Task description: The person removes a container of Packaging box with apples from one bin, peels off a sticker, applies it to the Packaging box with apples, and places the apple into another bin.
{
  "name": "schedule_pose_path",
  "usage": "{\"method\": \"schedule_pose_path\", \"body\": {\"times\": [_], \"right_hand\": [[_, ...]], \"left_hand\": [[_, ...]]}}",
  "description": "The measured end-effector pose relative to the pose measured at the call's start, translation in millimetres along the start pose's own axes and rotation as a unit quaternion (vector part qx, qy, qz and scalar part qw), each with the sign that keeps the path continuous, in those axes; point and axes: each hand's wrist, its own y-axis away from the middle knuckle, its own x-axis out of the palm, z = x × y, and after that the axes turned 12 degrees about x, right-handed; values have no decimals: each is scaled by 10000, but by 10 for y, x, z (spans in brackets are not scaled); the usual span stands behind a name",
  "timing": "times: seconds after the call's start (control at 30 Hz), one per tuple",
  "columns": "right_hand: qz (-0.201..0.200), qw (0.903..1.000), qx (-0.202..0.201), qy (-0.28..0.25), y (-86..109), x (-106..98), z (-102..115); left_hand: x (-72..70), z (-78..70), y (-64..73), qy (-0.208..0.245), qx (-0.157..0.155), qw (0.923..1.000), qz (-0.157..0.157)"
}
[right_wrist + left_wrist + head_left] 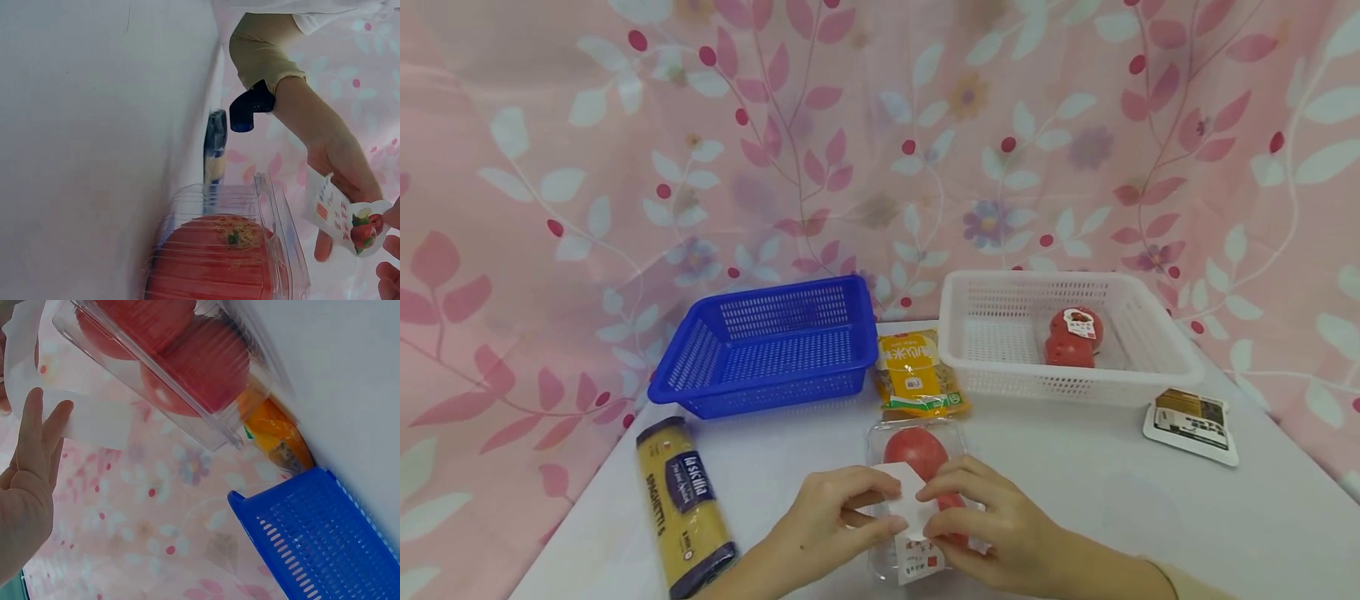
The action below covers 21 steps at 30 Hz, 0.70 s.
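Both hands pinch a white paper label (910, 500) above a clear plastic box (876, 568) of red tomatoes (914, 452). My left hand (831, 517) has finger and thumb at the label's left edge, and my right hand (988, 517) grips its right side. In the head view the held label's blank side faces up; red print (921, 560) shows below it. In the right wrist view its printed face carries a tomato picture, with the left hand (340, 162) behind it and right fingertips (389, 250) at its edge. The left wrist view shows the label as a curved white strip (100, 419).
A blue basket (760, 396) and a white basket (1060, 385), holding another tomato pack (1072, 337), stand at the back. A yellow bag (917, 371) lies between them. Spaghetti (681, 504) lies at left, and a white packet with a dark label (1191, 425) at right.
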Motion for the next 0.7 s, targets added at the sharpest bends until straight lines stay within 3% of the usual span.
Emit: {"method": "schedule_pose_path", "body": {"times": [0.3,0.5,0.6,0.7], "right_hand": [[101,9997,-155,-185,-23,-10,29],[153,9982,-107,-576,-47,-10,44],[139,9975,63,-686,-60,-18,65],[70,9975,240,-661,-72,-35,77]], "left_hand": [[-201,101,94,-998,-613,9898,-815],[-365,181,213,-1085,-1098,9782,-1390],[-440,220,280,-1148,-1466,9719,-1443],[-498,263,338,-1298,-1788,9681,-1184]]}}
